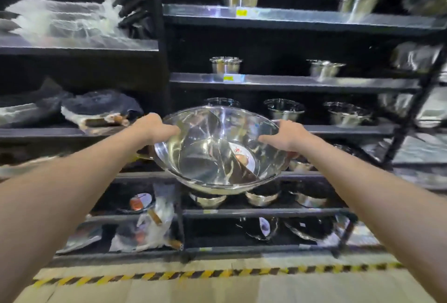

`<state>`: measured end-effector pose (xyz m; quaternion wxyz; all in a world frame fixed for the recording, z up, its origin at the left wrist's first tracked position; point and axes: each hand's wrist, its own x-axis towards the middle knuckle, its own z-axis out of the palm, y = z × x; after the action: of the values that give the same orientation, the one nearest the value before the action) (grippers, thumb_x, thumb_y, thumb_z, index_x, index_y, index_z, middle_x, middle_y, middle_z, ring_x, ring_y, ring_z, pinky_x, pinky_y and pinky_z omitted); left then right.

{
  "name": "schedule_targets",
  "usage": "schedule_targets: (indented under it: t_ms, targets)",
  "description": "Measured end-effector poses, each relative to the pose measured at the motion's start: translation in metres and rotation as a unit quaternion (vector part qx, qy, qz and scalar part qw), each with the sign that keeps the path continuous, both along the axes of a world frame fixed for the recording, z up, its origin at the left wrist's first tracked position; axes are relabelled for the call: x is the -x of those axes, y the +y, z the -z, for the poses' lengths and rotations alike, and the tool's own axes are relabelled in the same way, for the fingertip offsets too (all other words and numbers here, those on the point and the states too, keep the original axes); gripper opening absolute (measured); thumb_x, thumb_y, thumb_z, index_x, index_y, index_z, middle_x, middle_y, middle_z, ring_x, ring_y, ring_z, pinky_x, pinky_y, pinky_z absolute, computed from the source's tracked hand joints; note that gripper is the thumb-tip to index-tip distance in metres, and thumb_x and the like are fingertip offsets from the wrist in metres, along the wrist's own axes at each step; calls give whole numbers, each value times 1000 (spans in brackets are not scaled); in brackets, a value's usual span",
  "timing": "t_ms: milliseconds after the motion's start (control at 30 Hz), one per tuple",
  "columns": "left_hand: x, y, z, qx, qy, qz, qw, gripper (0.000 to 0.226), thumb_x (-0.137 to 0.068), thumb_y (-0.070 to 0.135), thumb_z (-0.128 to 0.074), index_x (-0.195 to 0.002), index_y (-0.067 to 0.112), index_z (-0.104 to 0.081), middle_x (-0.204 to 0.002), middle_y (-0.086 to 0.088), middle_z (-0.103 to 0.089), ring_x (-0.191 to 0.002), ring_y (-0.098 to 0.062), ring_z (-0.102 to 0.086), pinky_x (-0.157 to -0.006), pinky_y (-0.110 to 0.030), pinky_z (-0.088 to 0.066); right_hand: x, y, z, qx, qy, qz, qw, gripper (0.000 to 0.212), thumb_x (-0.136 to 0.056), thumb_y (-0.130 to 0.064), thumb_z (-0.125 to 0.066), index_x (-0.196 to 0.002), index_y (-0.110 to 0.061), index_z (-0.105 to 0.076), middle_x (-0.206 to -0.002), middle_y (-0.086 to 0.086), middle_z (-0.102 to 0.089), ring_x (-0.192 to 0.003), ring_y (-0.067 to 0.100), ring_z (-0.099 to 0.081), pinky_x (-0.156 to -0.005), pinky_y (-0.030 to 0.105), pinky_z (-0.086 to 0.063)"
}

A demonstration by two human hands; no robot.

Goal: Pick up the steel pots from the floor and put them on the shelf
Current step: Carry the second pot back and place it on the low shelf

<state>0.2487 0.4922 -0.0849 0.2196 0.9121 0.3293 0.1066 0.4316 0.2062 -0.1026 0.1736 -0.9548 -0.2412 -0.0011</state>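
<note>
A large shiny steel pot [208, 155], wide like a wok, with a divider inside and a round label on its bottom, hangs in the air before the black shelf unit [290, 83]. My left hand [154, 128] grips its left rim and my right hand [287, 137] grips its right rim. The pot tilts toward me at about the height of the third shelf board [343, 129]. Its outer underside is partly hidden.
Smaller steel pots [226, 64] and bowls [284, 109] stand on the right-hand shelves, with more bowls [262, 197] lower down. Wrapped pans [101, 106] fill the left bay. A yellow-black hazard stripe [217, 273] marks the floor below the shelves.
</note>
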Motion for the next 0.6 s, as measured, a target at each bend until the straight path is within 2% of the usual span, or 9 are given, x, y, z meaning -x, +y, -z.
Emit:
schedule_targets:
  t_ms: [67,133,200,300,367,433,500,533,600]
  targets:
    - [-28,-23,5,17,-3,36,999,56,-73,53,-67,-95,7,-46,-98,-11,-56,-74,-23,-55,-67,-35,-44,-10,-36,0,16,3,37,999,64,-82,-67,-62,-102,-6,-59,-103,14,-68,-82,28,-60,-64,33,-44]
    - [-52,-43,8,36,-8,61,997,58,-70,54,-68,-90,4,-47,-91,-9,-59,-76,-25,-58,-66,-35,-45,-22,-69,-1,28,1,68,997,60,-82,-68,-62,-83,-7,-58,-87,10,-67,-64,20,-57,-53,28,-43]
    - [-73,-60,9,42,-4,81,996,58,-67,56,-69,-80,2,-55,-80,-8,-62,-69,-25,-58,-59,-32,-43,-32,-94,-5,22,3,95,995,56,-82,-65,-64,-74,-11,-48,-71,3,-56,-53,11,-49,-41,23,-37]
    - [-99,-81,8,40,-4,102,994,52,-67,54,-69,-78,4,-62,-72,-7,-63,-61,-23,-57,-55,-30,-41,-47,-119,-10,15,16,109,994,57,-84,-62,-63,-78,-7,-48,-77,4,-61,-53,16,-58,-37,22,-40]
    - [-112,-91,8,34,-8,104,994,55,-69,52,-68,-88,0,-63,-69,-5,-59,-59,-21,-52,-52,-30,-38,-56,-129,-11,14,31,116,993,54,-84,-60,-64,-73,-9,-51,-72,6,-65,-50,19,-64,-35,22,-43]
    - [-120,-99,12,26,-7,105,994,64,-72,51,-66,-105,-3,-59,-81,-6,-60,-68,-22,-56,-53,-31,-37,-61,-136,-10,36,29,116,992,56,-85,-62,-61,-73,-8,-53,-71,4,-61,-55,18,-62,-43,25,-44]
    - [-121,-105,19,24,0,104,994,76,-75,51,-66,-126,-4,-52,-101,-9,-60,-86,-28,-59,-62,-34,-43,-65,-140,-6,53,17,111,992,60,-86,-64,-59,-74,-6,-49,-74,3,-56,-60,17,-56,-51,28,-41]
    - [-121,-106,22,23,3,100,995,80,-76,51,-66,-131,-5,-49,-107,-12,-60,-93,-31,-60,-67,-36,-46,-67,-141,-3,49,21,108,993,60,-86,-64,-59,-74,-7,-48,-74,3,-54,-59,16,-55,-50,28,-40]
    - [-119,-107,29,20,8,92,996,78,-75,51,-66,-128,-6,-53,-115,-19,-66,-95,-34,-64,-72,-41,-50,-69,-140,5,30,41,104,993,58,-85,-63,-61,-69,-10,-44,-70,3,-56,-54,15,-58,-42,24,-40]
